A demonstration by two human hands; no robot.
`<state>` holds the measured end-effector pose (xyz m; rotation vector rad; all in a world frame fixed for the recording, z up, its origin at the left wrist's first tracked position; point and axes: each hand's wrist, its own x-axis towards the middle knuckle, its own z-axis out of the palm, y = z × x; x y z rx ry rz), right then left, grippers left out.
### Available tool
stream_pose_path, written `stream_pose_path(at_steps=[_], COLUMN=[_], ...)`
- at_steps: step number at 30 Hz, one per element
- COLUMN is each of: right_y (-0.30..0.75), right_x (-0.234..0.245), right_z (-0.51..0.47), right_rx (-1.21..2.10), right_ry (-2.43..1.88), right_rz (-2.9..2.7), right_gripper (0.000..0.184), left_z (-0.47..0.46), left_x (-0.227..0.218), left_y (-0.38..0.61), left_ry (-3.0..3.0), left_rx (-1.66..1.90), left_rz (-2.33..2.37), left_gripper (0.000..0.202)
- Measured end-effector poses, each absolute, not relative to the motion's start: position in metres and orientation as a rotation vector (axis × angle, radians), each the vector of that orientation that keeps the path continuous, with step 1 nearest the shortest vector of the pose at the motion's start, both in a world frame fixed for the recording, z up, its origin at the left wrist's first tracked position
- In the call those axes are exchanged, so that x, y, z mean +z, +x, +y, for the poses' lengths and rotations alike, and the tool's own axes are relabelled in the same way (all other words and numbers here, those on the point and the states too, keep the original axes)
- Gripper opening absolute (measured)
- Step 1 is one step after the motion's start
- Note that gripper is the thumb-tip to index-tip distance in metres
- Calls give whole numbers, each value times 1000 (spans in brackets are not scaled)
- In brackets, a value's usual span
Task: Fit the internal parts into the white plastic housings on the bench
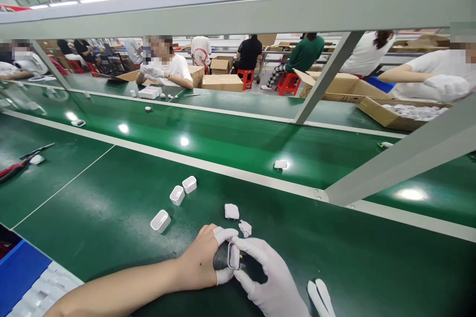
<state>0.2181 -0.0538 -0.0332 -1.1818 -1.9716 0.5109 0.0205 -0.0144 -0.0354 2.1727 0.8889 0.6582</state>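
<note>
My left hand (199,262), with white covers on its thumb and forefinger, grips a small dark rounded part (220,256) from the left. At the part's right end is a white piece (234,256) with a pale rim. My right hand (273,275), in a white glove, pinches this end between thumb and forefinger. Small yellowish bits show just right of it; their kind is unclear. Just beyond my hands lie a folded white pad (231,211) and a crumpled white scrap (245,228). Left of these stand three small white open-topped shells, the nearest shell (160,221) apart from the others.
Red-handled pliers (17,167) lie at far left. A blue bin (26,270) with white parts is at lower left, two white strips (320,298) at lower right. A green conveyor belt (223,146) carries a few small parts. A slanted post (401,151) rises right. Co-workers sit beyond.
</note>
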Motion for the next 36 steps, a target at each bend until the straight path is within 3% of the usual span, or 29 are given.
stream_pose_path(at_steps=[5, 15, 25, 36], right_y=[216, 217, 206, 205], right_x=[-34, -32, -24, -21], right_z=[-52, -50, -54, -54], right_rx=[457, 559, 598, 805], right_ry=[-1179, -1162, -1286, -1323], right_rz=[-1986, -1996, -1861, -1778], right_gripper=[46, 48, 33, 32], left_z=[-16, -16, -15, -17], left_x=[-31, -36, -33, -38], left_y=[21, 21, 21, 20], left_ry=[2182, 2170, 2154, 2174], left_rx=[628, 615, 621, 667], left_rz=[897, 917, 911, 900], left_gripper=[59, 74, 72, 73])
